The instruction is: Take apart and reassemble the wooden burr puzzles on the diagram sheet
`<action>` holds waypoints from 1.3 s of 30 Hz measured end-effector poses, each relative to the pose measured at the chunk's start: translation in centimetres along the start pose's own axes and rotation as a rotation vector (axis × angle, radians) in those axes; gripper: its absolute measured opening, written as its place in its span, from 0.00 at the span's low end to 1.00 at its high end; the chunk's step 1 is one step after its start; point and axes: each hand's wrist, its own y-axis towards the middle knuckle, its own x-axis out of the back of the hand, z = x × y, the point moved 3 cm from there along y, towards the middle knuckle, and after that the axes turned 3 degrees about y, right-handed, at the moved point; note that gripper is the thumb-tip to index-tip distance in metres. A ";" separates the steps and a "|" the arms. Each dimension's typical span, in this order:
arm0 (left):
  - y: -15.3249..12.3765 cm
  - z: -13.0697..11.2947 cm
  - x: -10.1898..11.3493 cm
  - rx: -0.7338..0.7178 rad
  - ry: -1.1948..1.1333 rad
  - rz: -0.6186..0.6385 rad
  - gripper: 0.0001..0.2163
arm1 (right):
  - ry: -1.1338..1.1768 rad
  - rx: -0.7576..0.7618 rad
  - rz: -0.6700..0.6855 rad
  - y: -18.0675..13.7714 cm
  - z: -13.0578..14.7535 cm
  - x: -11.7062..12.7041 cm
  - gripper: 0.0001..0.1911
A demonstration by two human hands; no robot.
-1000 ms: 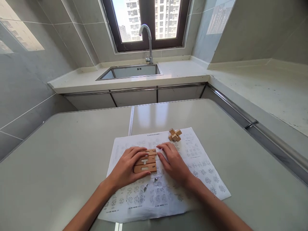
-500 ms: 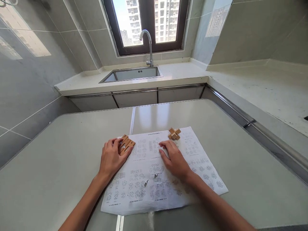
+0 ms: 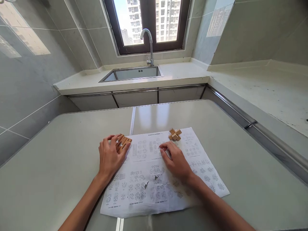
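wooden slats (image 3: pixel 124 140), 3; cross (image 3: pixel 175 135), 1

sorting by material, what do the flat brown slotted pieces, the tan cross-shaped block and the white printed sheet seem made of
Flat brown slotted pieces: probably wood, from the warm brown colour; smooth-looking, any varnish hard to tell.
Tan cross-shaped block: likely pale wood, matte, with flat faces.
White printed sheet: apparently thin paper, matte, given its wrinkled lower edge and apparent tears.
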 end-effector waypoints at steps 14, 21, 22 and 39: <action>-2.8 -8.6 0.4 -0.620 -0.462 0.217 0.07 | 1.220 -0.704 -0.083 1.5 -2.5 1.3 0.20; -3.5 -8.2 0.2 -0.640 -0.465 0.228 0.06 | 1.270 -0.649 -0.007 1.9 -3.5 1.7 0.17; -3.6 -8.2 0.3 -0.648 -0.459 0.226 0.06 | 1.273 -0.641 -0.006 1.9 -3.4 1.7 0.17; -3.9 -7.1 0.0 -0.214 -0.837 0.457 0.15 | 0.811 -0.483 0.239 0.0 0.5 -1.6 0.24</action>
